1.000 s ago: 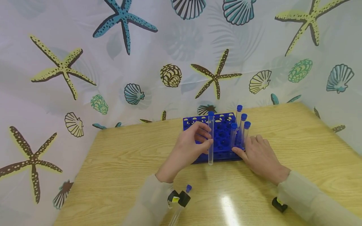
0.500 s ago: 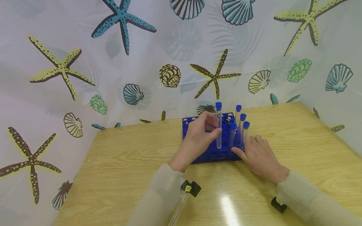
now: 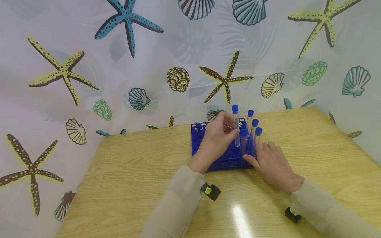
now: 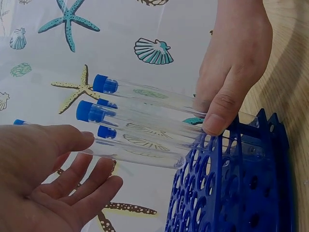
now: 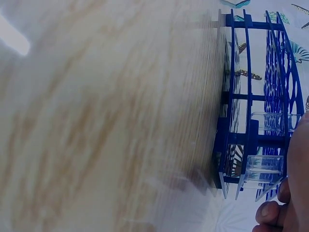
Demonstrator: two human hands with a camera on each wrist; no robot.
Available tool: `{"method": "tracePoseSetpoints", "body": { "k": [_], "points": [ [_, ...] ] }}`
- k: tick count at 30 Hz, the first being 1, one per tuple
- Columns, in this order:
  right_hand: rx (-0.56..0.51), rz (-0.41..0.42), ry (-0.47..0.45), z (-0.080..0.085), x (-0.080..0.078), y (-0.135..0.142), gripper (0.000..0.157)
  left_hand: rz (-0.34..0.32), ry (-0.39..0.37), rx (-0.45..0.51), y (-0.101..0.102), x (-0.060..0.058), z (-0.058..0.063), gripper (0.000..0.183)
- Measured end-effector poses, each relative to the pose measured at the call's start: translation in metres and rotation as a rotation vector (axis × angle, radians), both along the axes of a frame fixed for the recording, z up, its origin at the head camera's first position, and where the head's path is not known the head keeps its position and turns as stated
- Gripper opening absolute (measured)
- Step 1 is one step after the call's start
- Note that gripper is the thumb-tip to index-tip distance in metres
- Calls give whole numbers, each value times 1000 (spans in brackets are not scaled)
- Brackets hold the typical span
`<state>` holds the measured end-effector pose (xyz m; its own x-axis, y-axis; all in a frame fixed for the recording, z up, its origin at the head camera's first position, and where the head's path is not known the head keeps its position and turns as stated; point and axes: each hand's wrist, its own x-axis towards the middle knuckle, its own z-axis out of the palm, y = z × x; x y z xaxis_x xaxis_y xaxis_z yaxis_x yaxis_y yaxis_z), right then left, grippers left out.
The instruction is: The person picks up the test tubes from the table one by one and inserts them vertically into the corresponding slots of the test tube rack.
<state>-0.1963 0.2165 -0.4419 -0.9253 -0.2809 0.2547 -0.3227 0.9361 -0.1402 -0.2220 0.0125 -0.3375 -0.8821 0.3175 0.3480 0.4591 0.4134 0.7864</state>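
Observation:
In the head view, my left hand (image 3: 215,140) pinches a clear test tube (image 3: 237,140) with a blue cap between thumb and fingers. The tube is nearly upright, its lower end over the right half of the blue test tube rack (image 3: 229,163). Several more blue-capped tubes (image 3: 257,142) stand at the rack's right end. My right hand (image 3: 275,165) grips that end, thumb at the front corner and fingers along the side. From the left wrist, the held tube's rounded bottom shows close to the perforated top plate (image 4: 198,179). In the right wrist view, tube bottoms (image 5: 264,164) show inside the rack.
A wood-grain table (image 3: 131,172) carries the rack near its back edge. Behind it hangs a pale curtain (image 3: 196,43) printed with starfish and shells. Black wrist devices (image 3: 210,191) are worn at both sleeves.
My left hand has carried the test tube rightward and back, from the rack's front to over its right half beside the standing tubes. My right hand has stayed at the rack's end.

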Motion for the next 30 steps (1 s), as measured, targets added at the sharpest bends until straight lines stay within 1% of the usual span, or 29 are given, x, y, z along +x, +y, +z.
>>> {"method": "tracePoseSetpoints", "body": {
  "k": [8, 12, 19, 30],
  "points": [
    [0, 2, 10, 0, 0, 0, 56, 34, -30, -3, 6, -5, -5, 25],
    [-1, -2, 2, 0, 0, 0, 56, 44, -46, -35, 8, -7, -9, 24],
    [1, -6, -2, 0, 0, 0, 57, 54, -41, -107, 14, -9, -16, 23],
    [-10, -1, 9, 1, 2, 0, 55, 76, -84, -145, 19, -8, -25, 22]
  ]
}}
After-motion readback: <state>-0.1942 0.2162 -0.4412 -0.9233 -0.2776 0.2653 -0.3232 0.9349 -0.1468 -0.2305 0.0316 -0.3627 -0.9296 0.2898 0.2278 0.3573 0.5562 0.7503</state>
